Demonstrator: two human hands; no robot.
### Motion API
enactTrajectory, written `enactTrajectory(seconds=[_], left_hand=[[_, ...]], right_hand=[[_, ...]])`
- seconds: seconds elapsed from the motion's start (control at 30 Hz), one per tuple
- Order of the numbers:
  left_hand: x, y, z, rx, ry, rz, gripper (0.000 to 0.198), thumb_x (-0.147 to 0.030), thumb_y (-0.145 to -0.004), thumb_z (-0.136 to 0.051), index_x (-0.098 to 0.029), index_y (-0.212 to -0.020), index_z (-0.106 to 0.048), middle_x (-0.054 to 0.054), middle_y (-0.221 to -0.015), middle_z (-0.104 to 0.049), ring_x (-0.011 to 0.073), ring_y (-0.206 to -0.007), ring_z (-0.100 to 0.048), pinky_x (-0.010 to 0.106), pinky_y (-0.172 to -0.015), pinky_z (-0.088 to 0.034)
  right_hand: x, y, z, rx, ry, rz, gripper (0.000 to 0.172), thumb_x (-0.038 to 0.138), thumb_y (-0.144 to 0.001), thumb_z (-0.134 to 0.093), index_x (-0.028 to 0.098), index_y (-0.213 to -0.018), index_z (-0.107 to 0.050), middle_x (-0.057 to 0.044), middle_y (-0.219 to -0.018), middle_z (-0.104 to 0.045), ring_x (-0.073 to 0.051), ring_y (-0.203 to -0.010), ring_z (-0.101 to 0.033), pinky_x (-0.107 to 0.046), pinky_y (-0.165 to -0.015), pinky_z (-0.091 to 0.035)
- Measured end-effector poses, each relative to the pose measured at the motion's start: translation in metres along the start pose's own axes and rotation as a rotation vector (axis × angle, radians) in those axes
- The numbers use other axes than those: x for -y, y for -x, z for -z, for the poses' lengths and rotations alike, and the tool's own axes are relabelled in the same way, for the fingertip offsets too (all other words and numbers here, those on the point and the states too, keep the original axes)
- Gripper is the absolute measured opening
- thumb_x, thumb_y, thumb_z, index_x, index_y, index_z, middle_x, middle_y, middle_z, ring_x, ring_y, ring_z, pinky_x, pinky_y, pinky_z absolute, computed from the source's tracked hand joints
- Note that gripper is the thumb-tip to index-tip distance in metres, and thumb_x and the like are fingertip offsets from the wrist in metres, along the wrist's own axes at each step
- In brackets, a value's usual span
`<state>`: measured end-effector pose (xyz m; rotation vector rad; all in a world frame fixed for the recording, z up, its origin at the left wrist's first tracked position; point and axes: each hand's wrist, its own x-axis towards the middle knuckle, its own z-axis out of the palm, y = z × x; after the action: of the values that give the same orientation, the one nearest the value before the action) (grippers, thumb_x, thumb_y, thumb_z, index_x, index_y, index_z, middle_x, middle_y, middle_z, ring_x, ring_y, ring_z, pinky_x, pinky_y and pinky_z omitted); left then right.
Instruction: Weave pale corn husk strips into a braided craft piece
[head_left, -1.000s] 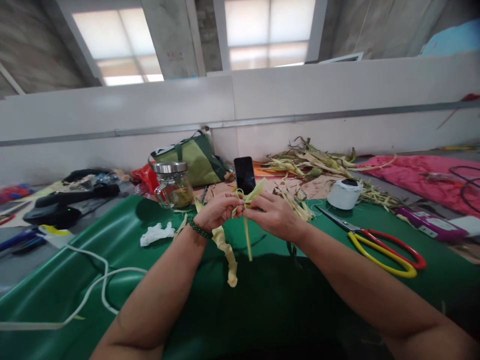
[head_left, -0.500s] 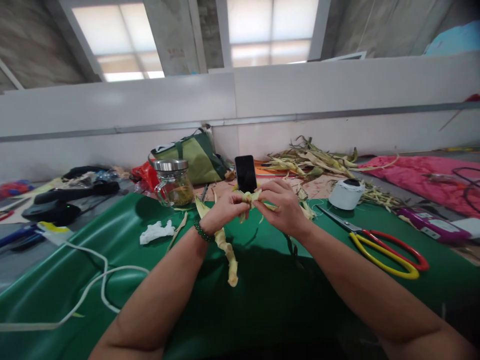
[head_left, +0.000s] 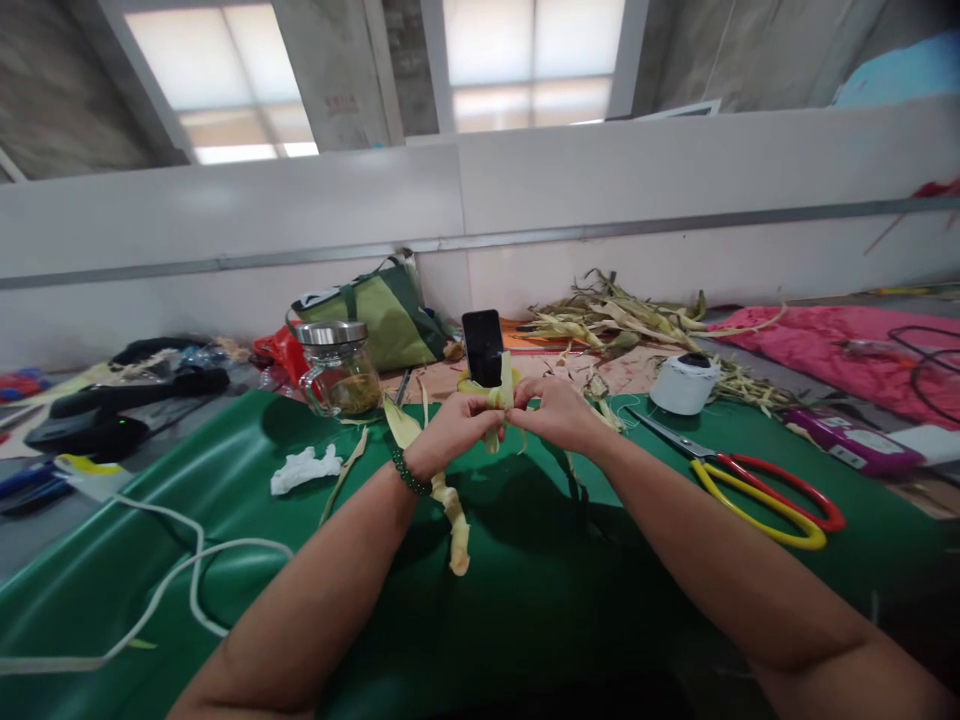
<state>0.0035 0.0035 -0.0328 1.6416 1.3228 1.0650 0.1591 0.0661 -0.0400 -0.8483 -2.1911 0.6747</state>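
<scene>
My left hand (head_left: pixel 459 428) pinches a pale green corn husk strip (head_left: pixel 507 378) that looks folded around a small bundle. On the other side of the bundle, my right hand (head_left: pixel 561 412) is closed, with fingertips pressed together at the base of the strip. One end of the strip sticks upright between the hands, in front of a black phone (head_left: pixel 483 340). Below my left wrist, which wears a green bead bracelet, a pale twisted husk length (head_left: pixel 456 530) lies on the green mat (head_left: pixel 510 610). A broader husk leaf (head_left: pixel 401 425) shows beside that wrist.
Scissors with red and yellow handles (head_left: pixel 765 500) lie right, below a white thread spool (head_left: pixel 684 383). A lidded glass mug (head_left: pixel 341 375), white crumpled tissue (head_left: pixel 305 469) and white cable (head_left: pixel 199 560) are left. Behind stand a green bag (head_left: pixel 390 320) and a dried husk pile (head_left: pixel 615 315).
The husk strip's end, earlier lying low between the fingers, now stands upright. My right hand has dropped slightly and its fingers have drawn together. The view has shifted a little.
</scene>
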Motion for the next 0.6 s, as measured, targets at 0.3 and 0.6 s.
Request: enactTrajectory(seconds=[0.3, 0.6], left_hand=[[0.001, 0.001, 0.008, 0.083, -0.014, -0.074, 0.029, -0.039, -0.064, -0.073, -0.013, -0.061, -0.06, -0.002, -0.054, -0.054, 0.0074, -0.051, -0.044, 0.021, -0.05, -0.033], [0.003, 0.0, 0.01, 0.069, 0.168, -0.02, 0.029, -0.038, -0.063, -0.074, -0.013, -0.061, -0.06, -0.001, -0.054, -0.058, 0.0072, -0.051, -0.048, 0.021, -0.052, -0.036]], right_hand=[[0.001, -0.001, 0.006, 0.266, -0.342, -0.107, 0.033, 0.044, -0.065, -0.064, 0.016, -0.055, -0.049, 0.004, -0.052, -0.046, -0.008, -0.048, -0.043, -0.021, -0.044, -0.035], [0.0, 0.0, 0.01, 0.275, -0.505, -0.111, 0.036, 0.051, -0.07, -0.067, 0.016, -0.07, -0.056, 0.005, -0.057, -0.047, -0.006, -0.049, -0.043, -0.017, -0.041, -0.036]])
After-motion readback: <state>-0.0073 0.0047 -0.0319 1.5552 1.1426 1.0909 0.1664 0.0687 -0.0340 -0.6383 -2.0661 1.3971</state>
